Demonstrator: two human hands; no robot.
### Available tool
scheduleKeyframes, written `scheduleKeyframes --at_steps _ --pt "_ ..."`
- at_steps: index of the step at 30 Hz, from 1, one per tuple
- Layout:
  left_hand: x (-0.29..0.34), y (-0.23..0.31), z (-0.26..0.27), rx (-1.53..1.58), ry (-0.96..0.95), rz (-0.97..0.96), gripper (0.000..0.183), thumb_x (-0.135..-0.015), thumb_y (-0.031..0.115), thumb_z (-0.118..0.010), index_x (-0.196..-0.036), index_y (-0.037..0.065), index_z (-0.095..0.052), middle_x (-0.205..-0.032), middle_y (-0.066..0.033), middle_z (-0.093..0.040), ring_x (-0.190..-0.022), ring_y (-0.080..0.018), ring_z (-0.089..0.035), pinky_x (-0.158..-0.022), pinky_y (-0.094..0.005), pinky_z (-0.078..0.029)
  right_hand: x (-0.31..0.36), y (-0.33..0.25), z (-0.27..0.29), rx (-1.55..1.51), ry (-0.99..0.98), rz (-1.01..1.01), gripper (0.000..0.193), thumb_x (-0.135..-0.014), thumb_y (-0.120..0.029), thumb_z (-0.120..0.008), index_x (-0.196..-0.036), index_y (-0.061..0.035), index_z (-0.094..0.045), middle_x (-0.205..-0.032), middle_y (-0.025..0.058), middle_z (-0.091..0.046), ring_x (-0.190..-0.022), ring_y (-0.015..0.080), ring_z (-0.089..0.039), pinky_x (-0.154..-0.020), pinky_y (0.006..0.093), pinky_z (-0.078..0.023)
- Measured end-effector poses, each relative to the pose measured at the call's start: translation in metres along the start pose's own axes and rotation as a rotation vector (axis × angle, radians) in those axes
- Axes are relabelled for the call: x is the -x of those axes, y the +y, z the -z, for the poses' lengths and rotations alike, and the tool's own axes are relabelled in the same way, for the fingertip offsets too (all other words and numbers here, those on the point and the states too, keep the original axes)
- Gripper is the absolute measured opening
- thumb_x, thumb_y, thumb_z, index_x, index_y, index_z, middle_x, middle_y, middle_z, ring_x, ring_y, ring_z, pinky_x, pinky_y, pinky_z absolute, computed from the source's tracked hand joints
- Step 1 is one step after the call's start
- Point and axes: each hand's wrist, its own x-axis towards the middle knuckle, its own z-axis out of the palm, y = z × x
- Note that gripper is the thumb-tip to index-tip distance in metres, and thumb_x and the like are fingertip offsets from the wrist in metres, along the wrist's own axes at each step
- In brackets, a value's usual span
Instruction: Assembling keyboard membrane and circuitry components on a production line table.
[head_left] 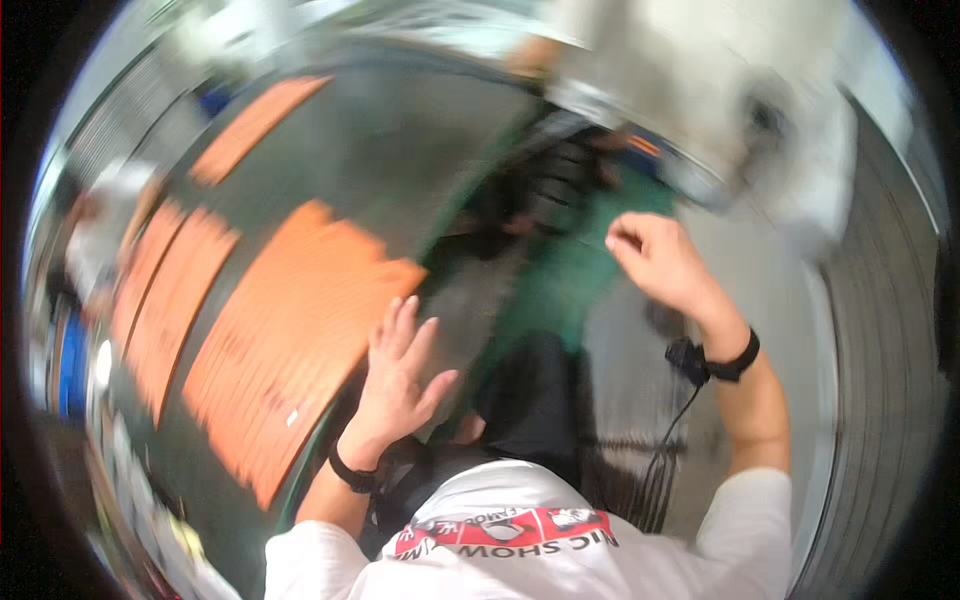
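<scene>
Left of centre, flat on the dark green table (390,130), a wide orange sheet (300,345) with jagged ends, dark smudges and one small white fleck (292,417) near its lower right. Farther left, two narrow orange strips (182,310) side by side, and toward the upper left another short orange strip (258,130), well apart from the wide sheet. Just left of the middle, at the wide sheet's right edge, the left hand (397,375), with fingers spread and thumb out to the right; cannot tell whether touching the sheet or only above it. Right of centre, over grey floor (745,250), the right hand (667,262), with fingers curled in toward the thumb; cannot tell whether pinching anything. On the left wrist, a black band (352,470); on the right, a black strap (738,360) with a small dark box (687,360) and a thin cable (675,425) downward. Above centre, blurred black clutter (545,185) beside a green floor strip (560,270). At far left, blurred, a co-worker (100,225) in white, beyond the orange strips.
</scene>
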Motion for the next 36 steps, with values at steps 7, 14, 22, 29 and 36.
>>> scheduleKeyframes --at_steps 7,14,22,29,36 --pt "0.206 -0.028 0.125 -0.422 0.423 0.720 0.060 -0.076 0.015 -0.067 -0.128 -0.001 -0.044 -0.136 -0.0287 -0.037 -0.128 -0.0450 -0.032 -0.103 -0.0490 -0.028 -0.041 -0.202 -0.182 -0.182 -0.243 0.858 0.022 -0.076 -0.011 -0.065 -0.093 0.0006 -0.059 -0.099 0.0184 -0.060 -0.092 0.0342 -0.059 -0.079 0.0393 -0.049" --pt "0.264 -0.053 0.099 -0.226 0.534 0.833 0.048 -0.084 0.016 -0.055 -0.127 -0.003 -0.043 -0.127 -0.0253 -0.047 -0.117 -0.0412 -0.043 -0.100 -0.0451 -0.032 0.025 -0.276 -0.265 -0.407 -0.374 1.159 0.043 -0.075 -0.016 -0.066 -0.112 0.0008 -0.052 -0.119 0.0237 -0.050 -0.116 0.0406 -0.045 -0.098 0.0501 -0.035" --pt "0.104 -0.112 0.118 0.202 -0.018 0.490 0.050 -0.093 0.035 -0.047 -0.126 -0.002 -0.042 -0.123 -0.0223 -0.047 -0.115 -0.0391 -0.044 -0.098 -0.0429 -0.035 -0.027 -0.237 -0.254 -0.117 -0.333 0.814 0.037 -0.075 -0.026 -0.066 -0.105 -0.0054 -0.057 -0.120 0.0174 -0.051 -0.119 0.0354 -0.042 -0.099 0.0535 -0.029" --pt "0.140 -0.192 0.193 -0.179 0.173 0.836 0.065 -0.084 0.035 -0.062 -0.133 -0.002 -0.040 -0.141 -0.0228 -0.034 -0.130 -0.0373 -0.033 -0.108 -0.0416 -0.029 -0.106 -0.198 -0.214 0.384 -0.351 0.406 0.047 -0.082 -0.029 -0.063 -0.116 0.0011 -0.053 -0.122 0.0230 -0.047 -0.119 0.0400 -0.041 -0.099 0.0558 -0.030" --pt "0.308 -0.297 0.230 0.233 0.799 1.275 0.093 -0.078 0.010 -0.065 -0.144 -0.006 -0.002 -0.146 -0.0233 -0.027 -0.136 -0.0286 -0.027 -0.109 -0.0324 -0.023 -0.217 -0.276 -0.277 -0.134 -0.735 0.558 0.086 -0.073 -0.027 -0.074 -0.138 0.0066 -0.029 -0.136 0.0283 -0.040 -0.127 0.0346 -0.040 -0.105 0.0352 -0.033"
